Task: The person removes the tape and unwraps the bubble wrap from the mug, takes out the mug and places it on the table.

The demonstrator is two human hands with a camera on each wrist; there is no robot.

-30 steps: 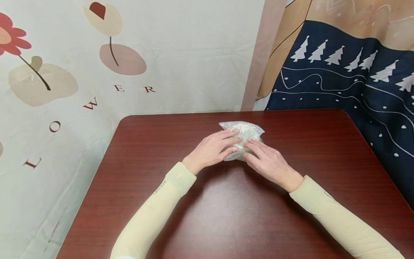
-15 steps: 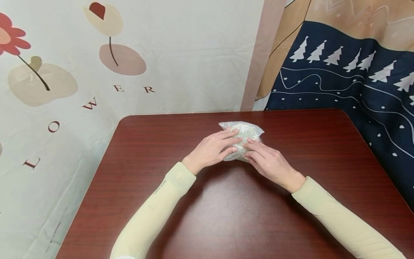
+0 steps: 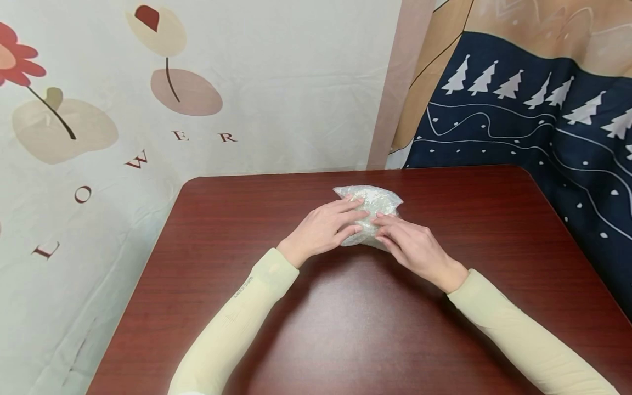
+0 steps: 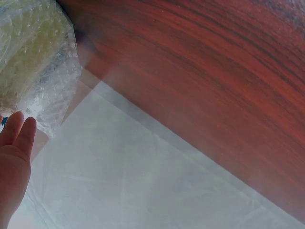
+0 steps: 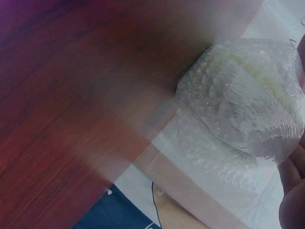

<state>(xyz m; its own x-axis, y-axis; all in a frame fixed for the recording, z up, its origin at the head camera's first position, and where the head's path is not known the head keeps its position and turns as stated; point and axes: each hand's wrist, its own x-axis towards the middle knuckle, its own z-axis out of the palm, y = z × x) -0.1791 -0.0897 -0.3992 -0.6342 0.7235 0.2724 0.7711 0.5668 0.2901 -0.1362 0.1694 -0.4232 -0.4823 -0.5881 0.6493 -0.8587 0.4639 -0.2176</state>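
Closest to my head camera, two pale-yellow sleeves (image 3: 242, 315) reach up over the reddish-brown tabletop (image 3: 326, 334). Past their cuffs, I have the left hand (image 3: 321, 227) laid on the left side of a bubble-wrapped packet (image 3: 373, 204), fingers extended and slightly spread. The right hand (image 3: 418, 247) meets it from the other side; over the last second its fingers have drawn closer together and shifted slightly outward, while the left hand and packet look unmoved. I take that as a small change of hold on the wrap. Whether the right fingertips pinch the film or only press it, I cannot tell. The packet sits between both hands, near the tabletop's far edge. My left wrist view adds a yellowish tint through the bubbles; my right wrist view shows a looser clear layer past the main bulk, which I can't make out from the head. Behind hang a pale cloth (image 3: 296, 99) with printed flowers and a navy cloth (image 3: 494, 126) with white trees.
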